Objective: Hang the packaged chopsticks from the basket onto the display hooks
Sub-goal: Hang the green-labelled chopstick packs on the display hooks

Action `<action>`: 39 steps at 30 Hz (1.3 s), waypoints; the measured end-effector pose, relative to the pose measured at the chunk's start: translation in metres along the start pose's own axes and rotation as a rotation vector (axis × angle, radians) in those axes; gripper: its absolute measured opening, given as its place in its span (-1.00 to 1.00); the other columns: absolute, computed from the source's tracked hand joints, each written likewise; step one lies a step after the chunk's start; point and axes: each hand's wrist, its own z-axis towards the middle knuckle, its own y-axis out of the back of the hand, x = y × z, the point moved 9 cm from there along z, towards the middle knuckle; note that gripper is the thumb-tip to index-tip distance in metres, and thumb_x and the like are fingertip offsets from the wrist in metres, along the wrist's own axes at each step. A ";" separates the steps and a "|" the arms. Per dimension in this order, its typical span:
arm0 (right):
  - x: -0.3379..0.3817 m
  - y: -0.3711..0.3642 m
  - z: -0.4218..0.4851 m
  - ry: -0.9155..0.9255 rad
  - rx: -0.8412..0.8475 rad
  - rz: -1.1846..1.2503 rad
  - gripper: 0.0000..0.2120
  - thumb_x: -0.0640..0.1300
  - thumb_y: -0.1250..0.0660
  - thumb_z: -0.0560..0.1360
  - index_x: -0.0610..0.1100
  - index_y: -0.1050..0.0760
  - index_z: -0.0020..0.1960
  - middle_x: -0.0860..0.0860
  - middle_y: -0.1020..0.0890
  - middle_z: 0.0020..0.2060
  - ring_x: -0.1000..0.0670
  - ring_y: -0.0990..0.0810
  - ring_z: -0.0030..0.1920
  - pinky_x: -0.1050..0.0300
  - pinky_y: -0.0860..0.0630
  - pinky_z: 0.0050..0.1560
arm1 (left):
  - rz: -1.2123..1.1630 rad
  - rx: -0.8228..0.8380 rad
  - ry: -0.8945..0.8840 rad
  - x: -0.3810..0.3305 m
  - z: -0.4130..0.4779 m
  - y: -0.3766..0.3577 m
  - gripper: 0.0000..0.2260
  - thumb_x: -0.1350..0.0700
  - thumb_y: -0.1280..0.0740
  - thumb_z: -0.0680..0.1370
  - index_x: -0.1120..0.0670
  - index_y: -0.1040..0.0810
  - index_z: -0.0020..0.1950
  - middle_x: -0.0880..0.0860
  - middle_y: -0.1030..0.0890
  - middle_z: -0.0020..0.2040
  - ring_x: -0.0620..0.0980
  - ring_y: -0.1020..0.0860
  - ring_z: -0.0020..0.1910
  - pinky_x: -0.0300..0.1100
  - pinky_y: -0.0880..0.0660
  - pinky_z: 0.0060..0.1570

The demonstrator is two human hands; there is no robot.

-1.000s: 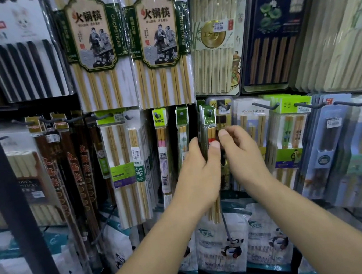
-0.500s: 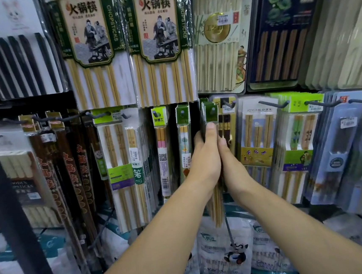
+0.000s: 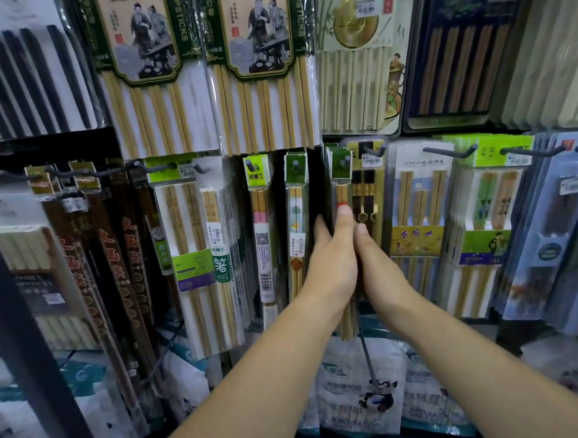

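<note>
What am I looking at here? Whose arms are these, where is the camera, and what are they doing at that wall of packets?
No machine here: these are a person's two bare arms. The single picture comes from a camera worn on their head, looking forward and down. In front, packaged chopsticks hang from shop display hooks, such as a pink-banded pack and a JOY-HER pack, with panda-printed bags below. The left hand grips a narrow chopstick pack whose green header appears to sit on a hook. The right hand lies close against its other side, fingers mostly hidden.
</note>
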 end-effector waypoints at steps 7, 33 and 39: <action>-0.024 0.009 -0.060 -0.011 -0.038 -0.116 -0.30 0.41 -0.02 0.52 0.20 -0.17 0.61 0.18 -0.30 0.55 0.16 -0.28 0.52 -0.01 -0.23 0.56 | 0.095 0.086 0.062 0.040 -0.063 0.017 -0.32 -0.29 -0.18 0.65 -0.20 0.07 0.69 -0.17 -0.16 0.65 -0.25 -0.16 0.48 -0.20 -0.11 0.38; -0.515 -0.107 -0.305 -0.683 0.738 -0.942 -0.66 -0.21 -0.38 0.56 -0.28 -0.55 0.31 -0.28 -0.63 0.17 -0.23 -0.60 0.11 0.02 -0.49 0.08 | 0.942 -0.229 0.741 0.406 -0.266 0.312 -0.59 -0.29 -0.18 0.65 0.05 -0.42 0.18 0.12 -0.61 0.01 0.22 -0.59 0.01 0.07 -0.51 -0.04; -0.543 -0.126 -0.294 -0.487 0.894 -1.260 -0.39 0.06 -0.45 0.50 -0.05 -0.36 0.48 -0.10 -0.35 0.42 -0.20 -0.41 0.36 -0.03 -0.50 0.26 | 0.925 -0.324 0.680 0.413 -0.274 0.314 -0.70 -0.23 -0.24 0.65 0.00 -0.36 -0.01 -0.02 -0.56 -0.22 0.03 -0.56 -0.22 -0.03 -0.40 -0.31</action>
